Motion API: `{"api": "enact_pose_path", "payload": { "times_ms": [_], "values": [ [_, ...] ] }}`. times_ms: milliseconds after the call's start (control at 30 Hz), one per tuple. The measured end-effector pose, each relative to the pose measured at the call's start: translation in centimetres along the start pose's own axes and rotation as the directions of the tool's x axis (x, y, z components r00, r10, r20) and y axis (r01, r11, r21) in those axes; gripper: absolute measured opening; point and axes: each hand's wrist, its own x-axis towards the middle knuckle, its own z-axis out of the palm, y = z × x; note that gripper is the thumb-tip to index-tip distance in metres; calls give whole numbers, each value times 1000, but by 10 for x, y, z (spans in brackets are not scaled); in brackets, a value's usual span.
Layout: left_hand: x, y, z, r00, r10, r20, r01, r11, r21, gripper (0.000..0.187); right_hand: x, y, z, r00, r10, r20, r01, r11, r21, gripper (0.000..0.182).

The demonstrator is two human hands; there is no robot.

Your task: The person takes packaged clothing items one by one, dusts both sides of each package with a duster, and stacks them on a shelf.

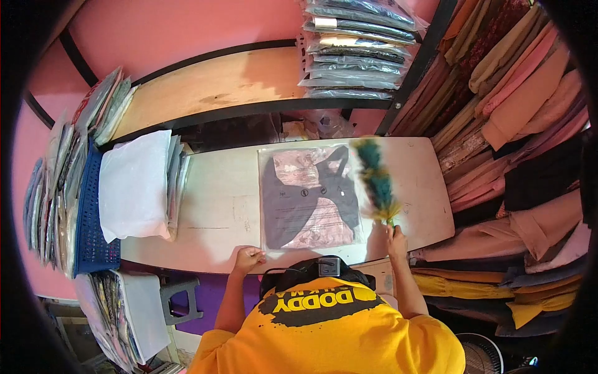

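A garment in dark grey and pink patterned cloth lies flat in a clear plastic bag point(310, 202) on the white table point(215, 212). At the bag's lower left corner is my left hand point(248, 258), its fingers closed and seeming to pinch the plastic edge. My right hand point(396, 240) is wrapped round the handle of a feather duster point(377, 177). The duster's green and yellow head, blurred by motion, is just right of the bag and points toward the table's far side.
White packages point(136, 187) stand left on the table, beside a blue basket point(93, 209) of bagged items. Several bagged garments point(358, 56) are stacked on the wooden shelf point(212, 90) behind. Clothes point(517, 112) hang along the right. A grey stool point(180, 301) is below left.
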Motion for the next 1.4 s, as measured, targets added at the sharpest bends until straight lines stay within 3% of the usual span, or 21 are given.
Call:
{"api": "enact_pose_path", "payload": {
  "times_ms": [67,167,267,300,400,467,600,633,700,733,767,833,867,933,967,1033,1133,1200,1300,1367,1400],
  "values": [
    [1,2,0,1000,-13,16,13,1000,-16,19,11,-9,1,990,97,-101,-85,990,115,41],
    [2,-1,-2,1000,-3,25,3,1000,-10,19,3,-61,-2,987,-155,26,149,976,157,39],
    [6,-2,-7,995,32,100,-33,999,7,19,-11,-101,5,853,-502,142,496,865,76,40],
    [3,6,-6,995,-15,102,14,1000,18,18,-11,-103,6,856,-498,140,492,867,76,40],
    [4,12,-8,990,-65,121,59,997,50,18,-6,-100,11,883,-417,216,428,904,-7,41],
    [7,12,-11,989,-67,135,59,996,65,18,5,-77,16,997,-45,61,47,999,-24,43],
    [19,40,-19,945,-242,222,223,969,106,22,30,14,34,998,-5,-57,27,918,395,49],
    [25,53,-19,920,-322,226,300,946,126,25,27,28,31,998,-6,-61,29,918,396,49],
    [40,70,-8,967,-210,147,196,975,106,29,22,47,24,926,169,337,-369,585,722,45],
    [45,77,0,993,-99,65,92,991,96,34,19,45,16,928,169,333,-366,586,723,45],
    [50,84,11,993,-95,67,88,991,96,34,15,43,8,892,171,419,-451,407,794,43],
    [55,93,33,968,224,-113,-230,973,-37,44,12,44,5,834,134,535,-548,83,833,41],
    [58,93,40,968,228,-109,-233,972,-35,44,12,47,5,836,136,532,-545,79,835,41],
    [64,95,52,984,79,-159,-106,980,-169,53,11,44,-2,758,-45,651,-644,-214,735,41],
    [65,96,51,985,83,-154,-109,980,-166,53,11,45,-3,761,-42,647,-639,-218,738,41],
    [61,113,49,996,-16,86,52,900,-432,50,11,47,-6,709,-209,674,-700,-324,636,41],
    [63,135,42,995,38,97,24,823,-568,56,13,46,-9,729,-181,660,-682,-268,681,41],
    [47,175,38,996,-4,93,54,836,-546,56,16,52,-3,721,-226,656,-692,-295,659,41],
    [22,238,49,990,122,70,-67,846,-528,60,20,59,5,694,-299,655,-719,-344,604,41],
    [16,263,64,936,348,58,-328,918,-224,67,21,61,7,677,-330,658,-734,-365,573,41],
    [13,271,78,931,358,70,-341,923,-179,70,22,62,7,677,-334,656,-734,-371,569,41]
  ]
}}
